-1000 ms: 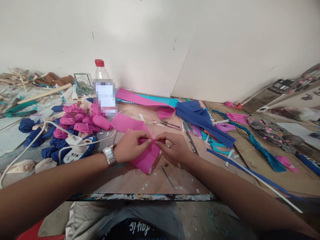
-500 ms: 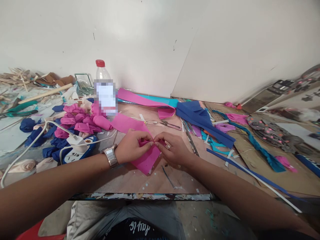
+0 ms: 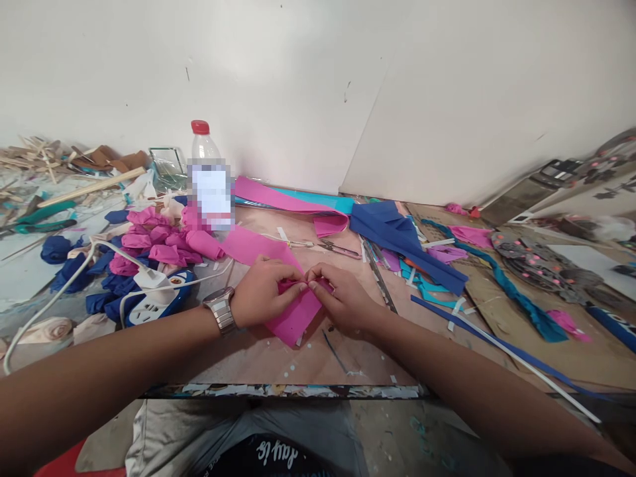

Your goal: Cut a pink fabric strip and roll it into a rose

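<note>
A long pink fabric strip (image 3: 293,318) lies across the brown tabletop (image 3: 308,361) and runs back toward the bottle. My left hand (image 3: 261,291), with a metal watch on its wrist, pinches the strip's folded edge. My right hand (image 3: 342,298) pinches the same fold from the other side, fingertips almost touching the left ones. Both hands rest low on the table, fingers curled on the pink fabric.
A plastic bottle (image 3: 209,179) with a red cap stands behind. Rolled pink fabric pieces (image 3: 159,242) and dark blue ones (image 3: 74,271) pile at left beside a power strip (image 3: 154,295). Scissors (image 3: 338,248), blue fabric (image 3: 402,242), teal strips (image 3: 517,295) and scraps lie at right.
Both hands stayed on the pink strip and shifted slightly, fingertips working the fold closer together. Nothing else moved.
</note>
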`<control>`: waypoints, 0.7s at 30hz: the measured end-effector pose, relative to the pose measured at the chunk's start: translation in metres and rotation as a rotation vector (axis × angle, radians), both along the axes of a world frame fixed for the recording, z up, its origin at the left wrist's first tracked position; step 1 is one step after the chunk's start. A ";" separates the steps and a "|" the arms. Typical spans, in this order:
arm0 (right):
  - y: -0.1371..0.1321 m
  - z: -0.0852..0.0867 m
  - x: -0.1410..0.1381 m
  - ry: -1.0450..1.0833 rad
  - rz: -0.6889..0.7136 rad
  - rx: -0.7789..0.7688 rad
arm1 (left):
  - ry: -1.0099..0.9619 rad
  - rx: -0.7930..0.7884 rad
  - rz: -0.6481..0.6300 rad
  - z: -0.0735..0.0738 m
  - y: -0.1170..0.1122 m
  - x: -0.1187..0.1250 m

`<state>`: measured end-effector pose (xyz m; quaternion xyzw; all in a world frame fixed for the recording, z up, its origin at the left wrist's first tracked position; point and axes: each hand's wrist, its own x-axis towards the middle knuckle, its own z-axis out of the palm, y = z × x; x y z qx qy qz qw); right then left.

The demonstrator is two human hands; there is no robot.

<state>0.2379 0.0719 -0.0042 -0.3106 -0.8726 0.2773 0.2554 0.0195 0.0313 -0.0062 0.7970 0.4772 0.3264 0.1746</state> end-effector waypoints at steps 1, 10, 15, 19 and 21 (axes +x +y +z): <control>0.001 -0.001 0.000 0.011 -0.002 -0.011 | -0.008 -0.022 -0.002 0.000 0.000 0.000; 0.008 -0.005 0.003 0.030 -0.012 0.007 | -0.033 -0.175 -0.009 0.004 0.000 0.001; 0.006 -0.003 0.004 0.044 0.020 -0.007 | -0.079 -0.245 -0.045 0.004 0.000 0.000; 0.004 -0.002 0.004 0.093 0.039 -0.011 | -0.091 -0.273 -0.083 0.005 0.000 0.000; 0.004 -0.002 0.004 0.119 0.004 0.003 | -0.095 -0.278 -0.090 0.006 0.001 0.001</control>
